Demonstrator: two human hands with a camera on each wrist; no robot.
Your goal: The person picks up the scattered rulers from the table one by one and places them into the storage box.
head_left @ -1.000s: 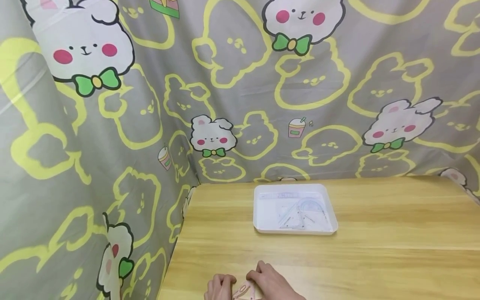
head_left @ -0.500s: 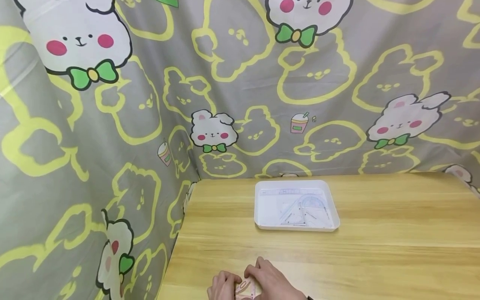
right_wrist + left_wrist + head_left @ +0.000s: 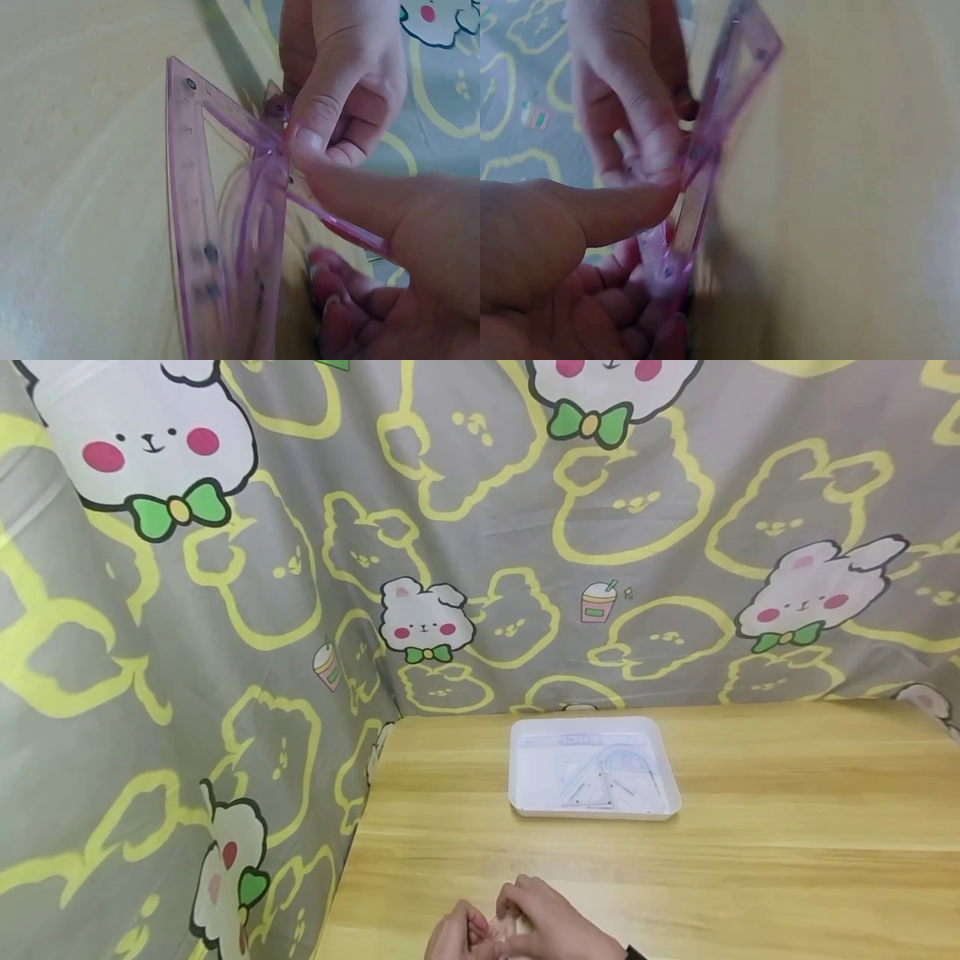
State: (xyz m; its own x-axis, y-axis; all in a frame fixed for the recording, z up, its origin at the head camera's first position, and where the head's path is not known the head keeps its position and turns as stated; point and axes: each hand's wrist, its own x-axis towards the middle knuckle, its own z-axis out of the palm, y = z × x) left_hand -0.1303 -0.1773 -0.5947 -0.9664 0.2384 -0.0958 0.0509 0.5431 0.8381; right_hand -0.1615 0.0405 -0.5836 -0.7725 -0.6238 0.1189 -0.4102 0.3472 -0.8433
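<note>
A stack of pink see-through rulers (image 3: pixel 191 225), a set square with a curved piece behind it, stands tilted on edge on the wooden table (image 3: pixel 750 860) near its front. My left hand (image 3: pixel 664 255) pinches it from the left with thumb and curled fingers. My right hand (image 3: pixel 315 225) pinches the same stack from the other side, thumb on top. In the head view the left hand (image 3: pixel 459 939) and right hand (image 3: pixel 555 927) are pressed together at the bottom edge and hide nearly all of the pink rulers (image 3: pixel 501 928).
A white tray (image 3: pixel 519 777) sits in the middle of the table, holding clear bluish rulers (image 3: pixel 607 772): a straight one, set squares and a protractor. Grey cartoon-rabbit cloth (image 3: pixel 225 610) hangs behind and along the left side of the table.
The two hands have drawn closer together around the pink rulers, which showed flat between them before and are now raised on edge and mostly covered. The tray has not moved.
</note>
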